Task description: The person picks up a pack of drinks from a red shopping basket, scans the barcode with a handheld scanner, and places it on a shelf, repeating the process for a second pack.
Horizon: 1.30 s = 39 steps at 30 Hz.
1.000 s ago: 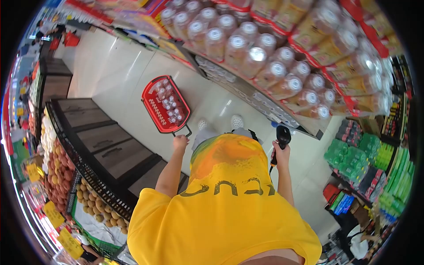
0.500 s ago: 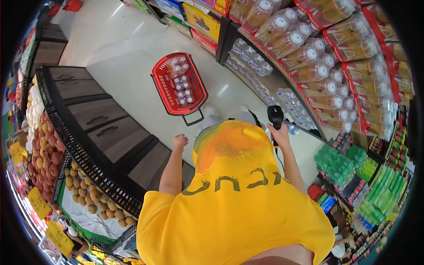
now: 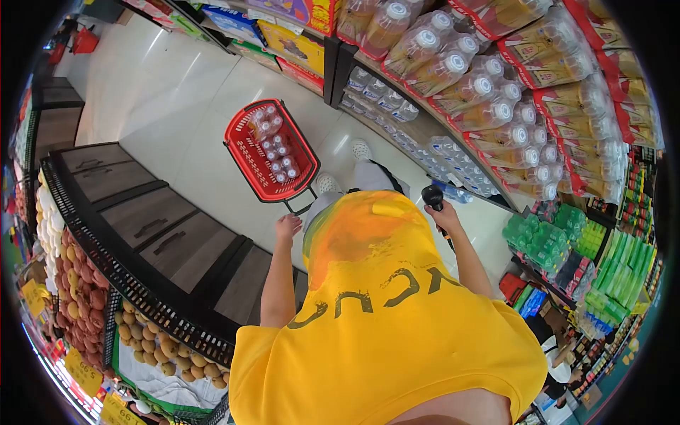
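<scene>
The right fingers wrap the scanner; whether the curled left fingers hold the handle, I cannot tell. The basket, with bottles, sits just beyond them; a loose pull could swing it against the shoe.

Red basket nearer left hand than half a second ago, right shoe farther forward

- Basket: red, black-edged, rows of slots
- Bottles in basket: white caps
- Handheld device: black
- Shirt: yellow; orange-and-green print, dark lettering
- Trousers: light grey
- Shoes: white, dotted with holes
</scene>
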Available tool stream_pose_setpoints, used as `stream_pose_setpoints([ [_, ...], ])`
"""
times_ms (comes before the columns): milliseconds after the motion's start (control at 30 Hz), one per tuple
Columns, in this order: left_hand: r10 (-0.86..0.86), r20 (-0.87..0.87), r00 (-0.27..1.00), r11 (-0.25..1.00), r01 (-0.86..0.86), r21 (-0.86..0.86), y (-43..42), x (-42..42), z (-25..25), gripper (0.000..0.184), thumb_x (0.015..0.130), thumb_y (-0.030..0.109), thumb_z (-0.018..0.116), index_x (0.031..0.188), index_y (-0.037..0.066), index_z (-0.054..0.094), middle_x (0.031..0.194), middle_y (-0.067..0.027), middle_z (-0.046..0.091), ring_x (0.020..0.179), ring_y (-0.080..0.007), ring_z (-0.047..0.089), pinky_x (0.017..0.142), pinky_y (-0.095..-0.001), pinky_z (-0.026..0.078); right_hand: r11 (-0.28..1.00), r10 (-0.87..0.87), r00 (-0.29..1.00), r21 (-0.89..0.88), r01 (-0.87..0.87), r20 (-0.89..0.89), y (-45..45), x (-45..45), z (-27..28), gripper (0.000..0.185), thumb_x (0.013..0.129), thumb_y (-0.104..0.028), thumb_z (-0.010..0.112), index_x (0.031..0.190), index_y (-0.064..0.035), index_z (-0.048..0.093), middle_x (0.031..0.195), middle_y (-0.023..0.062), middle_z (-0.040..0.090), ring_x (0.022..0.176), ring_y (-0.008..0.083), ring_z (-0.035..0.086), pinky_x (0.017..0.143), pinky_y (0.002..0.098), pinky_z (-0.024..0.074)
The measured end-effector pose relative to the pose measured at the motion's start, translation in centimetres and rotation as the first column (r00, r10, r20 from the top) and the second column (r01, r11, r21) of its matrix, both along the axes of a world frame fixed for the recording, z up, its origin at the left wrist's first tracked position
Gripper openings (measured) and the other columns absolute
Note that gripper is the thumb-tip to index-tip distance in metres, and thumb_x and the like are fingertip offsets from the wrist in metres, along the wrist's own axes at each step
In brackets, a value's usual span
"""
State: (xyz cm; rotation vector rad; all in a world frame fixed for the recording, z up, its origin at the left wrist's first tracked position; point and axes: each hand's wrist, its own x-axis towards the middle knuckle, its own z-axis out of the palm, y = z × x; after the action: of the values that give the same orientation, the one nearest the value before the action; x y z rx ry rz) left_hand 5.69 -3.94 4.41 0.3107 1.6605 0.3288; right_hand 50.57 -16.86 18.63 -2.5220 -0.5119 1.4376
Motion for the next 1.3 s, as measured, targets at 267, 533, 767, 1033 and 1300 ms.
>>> stream_pose_setpoints([
  [267,0.058,-0.035,0.998,0.998,-0.058,0.004,1.4,2.0,0.4,0.035,0.090,0.018,0.047,0.115,-0.005,0.052,0.102,-0.0184,0.064,0.087,-0.0272,0.066,0.075,-0.0368,0.055,0.997,-0.068,0.988,-0.048,0.062,-0.142,4.0,5.5,-2.6,0.026,0.076,-0.019,0.069,0.084,-0.0013,0.053,0.055,0.0057,0.052,0.038,0.0174,0.051,0.036,0.0324,0.0429],
  [533,0.026,-0.065,0.998,1.000,-0.025,0.010,2.6,8.0,1.8,0.036,0.088,0.020,0.057,0.113,-0.006,0.054,0.100,-0.0186,0.065,0.085,-0.0264,0.067,0.074,-0.0361,0.056,0.994,-0.081,0.981,-0.090,0.066,-0.175,5.7,10.7,-4.4,0.023,0.075,-0.016,0.069,0.079,-0.0013,0.052,0.053,0.0052,0.051,0.037,0.0175,0.050,0.035,0.0322,0.0423],
  [767,-0.013,-0.104,0.995,0.998,0.020,0.063,4.3,11.9,2.6,0.035,0.087,0.021,0.057,0.111,-0.005,0.057,0.092,-0.0141,0.066,0.080,-0.0219,0.066,0.069,-0.0317,0.054,0.988,-0.132,0.960,-0.111,0.107,-0.246,4.7,13.3,-6.8,0.019,0.075,-0.014,0.067,0.077,-0.0021,0.052,0.052,0.0058,0.050,0.038,0.0179,0.050,0.035,0.0327,0.0425],
  [1033,-0.042,-0.187,0.981,0.993,0.061,0.099,5.1,13.7,3.5,0.032,0.088,0.021,0.054,0.107,-0.003,0.062,0.087,-0.0081,0.067,0.076,-0.0163,0.065,0.063,-0.0273,0.050,0.975,-0.198,0.937,-0.160,0.156,-0.289,4.3,15.2,-8.6,0.016,0.078,-0.013,0.067,0.078,-0.0056,0.053,0.055,0.0043,0.049,0.039,0.0167,0.050,0.036,0.0327,0.0427],
  [1300,-0.075,-0.284,0.956,0.986,0.114,0.125,4.3,13.7,2.7,0.031,0.085,0.024,0.056,0.100,-0.002,0.065,0.085,-0.0096,0.067,0.079,-0.0183,0.065,0.067,-0.0311,0.050,0.959,-0.274,0.906,-0.159,0.233,-0.324,5.5,14.8,-9.0,0.019,0.077,-0.012,0.066,0.079,-0.0058,0.049,0.053,0.0040,0.047,0.037,0.0165,0.047,0.035,0.0323,0.0420],
])
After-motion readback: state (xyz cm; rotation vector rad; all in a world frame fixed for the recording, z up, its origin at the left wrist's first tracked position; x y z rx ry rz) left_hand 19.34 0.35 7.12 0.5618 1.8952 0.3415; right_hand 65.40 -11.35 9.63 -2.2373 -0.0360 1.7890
